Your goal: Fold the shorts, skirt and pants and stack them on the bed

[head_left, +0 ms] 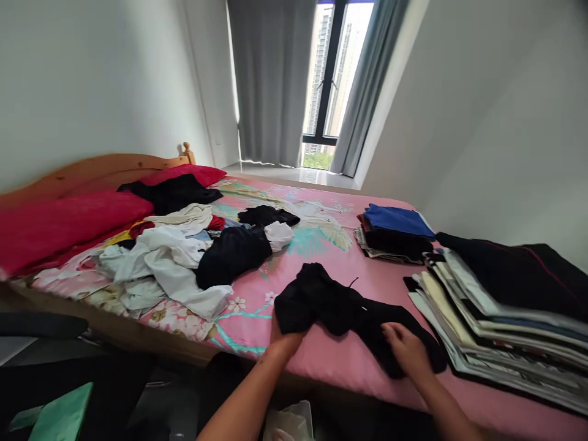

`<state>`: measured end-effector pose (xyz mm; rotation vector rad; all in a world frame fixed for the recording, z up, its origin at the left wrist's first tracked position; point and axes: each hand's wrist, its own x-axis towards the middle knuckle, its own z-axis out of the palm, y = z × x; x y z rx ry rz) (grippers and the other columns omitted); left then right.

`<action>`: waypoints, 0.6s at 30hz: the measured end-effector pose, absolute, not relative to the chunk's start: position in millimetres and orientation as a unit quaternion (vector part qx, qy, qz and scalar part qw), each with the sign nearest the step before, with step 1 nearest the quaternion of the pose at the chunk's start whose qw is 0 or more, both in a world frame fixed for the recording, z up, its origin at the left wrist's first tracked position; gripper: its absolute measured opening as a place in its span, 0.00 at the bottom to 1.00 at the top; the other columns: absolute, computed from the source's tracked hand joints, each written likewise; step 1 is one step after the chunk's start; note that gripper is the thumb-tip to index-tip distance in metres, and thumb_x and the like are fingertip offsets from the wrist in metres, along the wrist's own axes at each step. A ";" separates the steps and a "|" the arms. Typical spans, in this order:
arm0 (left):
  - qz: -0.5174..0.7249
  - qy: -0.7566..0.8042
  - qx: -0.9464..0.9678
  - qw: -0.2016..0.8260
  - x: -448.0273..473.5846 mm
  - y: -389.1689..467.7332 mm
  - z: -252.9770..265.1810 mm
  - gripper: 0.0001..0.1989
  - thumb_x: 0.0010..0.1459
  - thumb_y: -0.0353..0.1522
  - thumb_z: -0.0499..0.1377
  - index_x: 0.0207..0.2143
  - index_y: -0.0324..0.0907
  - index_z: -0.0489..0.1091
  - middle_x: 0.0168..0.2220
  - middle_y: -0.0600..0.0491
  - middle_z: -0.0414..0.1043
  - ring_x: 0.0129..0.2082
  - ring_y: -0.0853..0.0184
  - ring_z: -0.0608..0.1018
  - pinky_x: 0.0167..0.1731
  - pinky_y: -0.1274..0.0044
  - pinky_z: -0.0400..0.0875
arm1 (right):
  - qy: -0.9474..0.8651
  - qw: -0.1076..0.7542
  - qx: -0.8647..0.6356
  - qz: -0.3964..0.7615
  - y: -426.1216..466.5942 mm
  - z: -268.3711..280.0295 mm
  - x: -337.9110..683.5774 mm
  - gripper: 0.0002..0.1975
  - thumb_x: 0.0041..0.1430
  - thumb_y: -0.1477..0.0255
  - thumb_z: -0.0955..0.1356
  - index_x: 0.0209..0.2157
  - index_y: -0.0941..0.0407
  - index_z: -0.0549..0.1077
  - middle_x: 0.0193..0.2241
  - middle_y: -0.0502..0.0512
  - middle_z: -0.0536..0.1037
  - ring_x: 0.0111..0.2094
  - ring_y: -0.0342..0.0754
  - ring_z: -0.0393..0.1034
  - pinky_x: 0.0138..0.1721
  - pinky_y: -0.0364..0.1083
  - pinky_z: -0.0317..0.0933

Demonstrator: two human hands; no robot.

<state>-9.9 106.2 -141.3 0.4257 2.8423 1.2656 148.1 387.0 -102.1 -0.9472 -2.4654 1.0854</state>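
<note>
A pair of black trousers [335, 300] lies crumpled near the bed's front edge, with a thin drawstring sticking up and a small white tag or mark. My left hand [288, 344] reaches into the left opening of the black cloth, so its fingers are hidden. Over the right part of the same trousers is my right hand [408, 350], its fingers loosely bent and a little apart, with no cloth visibly gripped. Whether the fingertips touch the fabric is hard to see.
Stacks of folded clothes [496, 343] stand at the right, with a smaller pile topped by a blue garment [397, 219] behind. Loose white clothes [169, 260] and dark clothes [236, 254] lie heaped left. Red pillows [82, 223] rest against the wooden headboard [105, 164].
</note>
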 end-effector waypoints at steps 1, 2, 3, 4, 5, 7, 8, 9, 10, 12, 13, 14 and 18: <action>0.384 0.913 0.138 -0.016 -2.6 103.7 -139.7 0.37 0.46 0.44 0.62 0.55 0.33 0.62 0.60 0.37 0.56 0.60 0.45 0.58 0.59 0.61 0.55 | -0.847 0.122 -0.321 0.407 370.6 -103.7 138.7 0.26 0.51 0.50 0.58 0.37 0.56 0.72 0.33 0.58 0.76 0.37 0.55 0.71 0.40 0.50 0.62; 0.358 0.920 0.154 -0.032 4.7 101.1 -138.1 0.32 0.49 0.43 0.60 0.54 0.36 0.64 0.59 0.40 0.59 0.60 0.47 0.58 0.60 0.62 0.54 | -0.838 0.112 -0.320 0.427 356.7 -106.4 128.1 0.26 0.52 0.51 0.58 0.38 0.57 0.73 0.35 0.59 0.76 0.38 0.54 0.71 0.40 0.49 0.62; 0.329 0.926 0.181 -0.045 12.1 98.3 -136.7 0.26 0.52 0.42 0.58 0.51 0.38 0.68 0.56 0.42 0.64 0.60 0.49 0.60 0.61 0.62 0.52 | -0.832 0.111 -0.324 0.437 345.5 -109.6 117.2 0.27 0.52 0.52 0.58 0.40 0.58 0.73 0.37 0.60 0.76 0.40 0.54 0.70 0.41 0.48 0.61; 0.297 0.928 0.218 -0.053 19.4 95.5 -135.8 0.20 0.55 0.41 0.55 0.46 0.40 0.71 0.51 0.43 0.69 0.57 0.51 0.64 0.61 0.61 0.49 | -0.826 0.111 -0.329 0.444 337.1 -113.0 107.1 0.27 0.52 0.53 0.59 0.42 0.59 0.72 0.39 0.61 0.75 0.42 0.54 0.70 0.42 0.48 0.61; 0.268 0.928 0.252 -0.057 26.4 92.6 -135.5 0.17 0.57 0.39 0.53 0.42 0.40 0.74 0.45 0.44 0.73 0.53 0.52 0.69 0.61 0.60 0.48 | -0.821 0.113 -0.334 0.449 331.1 -116.0 98.6 0.27 0.51 0.54 0.60 0.43 0.60 0.72 0.39 0.61 0.75 0.42 0.55 0.69 0.42 0.48 0.61; 0.238 0.923 0.294 -0.067 38.7 87.2 -137.3 0.16 0.60 0.37 0.50 0.40 0.40 0.75 0.38 0.45 0.76 0.46 0.56 0.74 0.60 0.58 0.48 | -0.811 0.117 -0.338 0.462 323.8 -119.7 87.8 0.27 0.49 0.54 0.63 0.43 0.59 0.72 0.36 0.60 0.75 0.39 0.54 0.70 0.40 0.48 0.60; 0.240 0.920 0.301 -0.075 43.7 84.8 -138.9 0.16 0.60 0.35 0.49 0.41 0.40 0.74 0.38 0.45 0.76 0.44 0.57 0.75 0.60 0.57 0.49 | -0.807 0.119 -0.334 0.471 321.3 -120.1 85.7 0.25 0.48 0.53 0.64 0.40 0.58 0.73 0.34 0.58 0.75 0.37 0.54 0.70 0.38 0.48 0.60; 0.253 0.916 0.300 -0.083 47.6 83.0 -140.5 0.16 0.60 0.35 0.49 0.44 0.40 0.72 0.39 0.46 0.75 0.44 0.58 0.74 0.59 0.57 0.50 | -0.804 0.123 -0.327 0.481 318.8 -119.4 85.5 0.23 0.47 0.53 0.65 0.36 0.57 0.73 0.31 0.56 0.74 0.35 0.53 0.69 0.36 0.47 0.59; 0.274 0.912 0.293 -0.090 50.5 81.8 -141.6 0.16 0.60 0.34 0.50 0.47 0.40 0.71 0.42 0.46 0.74 0.45 0.58 0.74 0.59 0.56 0.51 | -0.800 0.130 -0.318 0.492 316.0 -117.7 86.8 0.21 0.46 0.53 0.66 0.31 0.57 0.73 0.28 0.55 0.73 0.33 0.52 0.68 0.34 0.46 0.59; 0.333 0.898 0.274 -0.085 54.0 81.8 -139.8 0.15 0.58 0.35 0.53 0.46 0.41 0.71 0.43 0.46 0.73 0.46 0.57 0.73 0.57 0.56 0.54 | -0.788 0.155 -0.298 0.516 308.9 -112.1 92.1 0.18 0.45 0.54 0.66 0.23 0.56 0.69 0.23 0.52 0.69 0.29 0.49 0.65 0.31 0.44 0.57; 0.372 0.888 0.262 -0.071 55.0 82.8 -136.3 0.14 0.58 0.36 0.53 0.43 0.41 0.72 0.42 0.47 0.73 0.45 0.57 0.73 0.54 0.57 0.58 | -0.779 0.171 -0.288 0.530 304.5 -108.5 95.6 0.18 0.46 0.54 0.66 0.22 0.56 0.66 0.22 0.51 0.67 0.28 0.47 0.63 0.29 0.44 0.56; 0.415 0.874 0.248 -0.052 56.1 84.4 -130.6 0.13 0.59 0.37 0.53 0.39 0.41 0.72 0.40 0.47 0.73 0.43 0.59 0.74 0.51 0.60 0.63 | -0.769 0.188 -0.278 0.544 299.6 -104.3 99.5 0.17 0.47 0.55 0.65 0.22 0.56 0.64 0.22 0.50 0.65 0.27 0.46 0.61 0.29 0.43 0.55; 0.532 0.808 0.250 -0.024 64.1 93.3 -93.3 0.11 0.61 0.37 0.50 0.34 0.42 0.70 0.34 0.50 0.71 0.37 0.64 0.74 0.39 0.71 0.70 | -0.723 0.232 -0.229 0.609 280.6 -85.3 123.4 0.13 0.52 0.59 0.61 0.27 0.55 0.60 0.23 0.47 0.60 0.25 0.42 0.55 0.27 0.41 0.54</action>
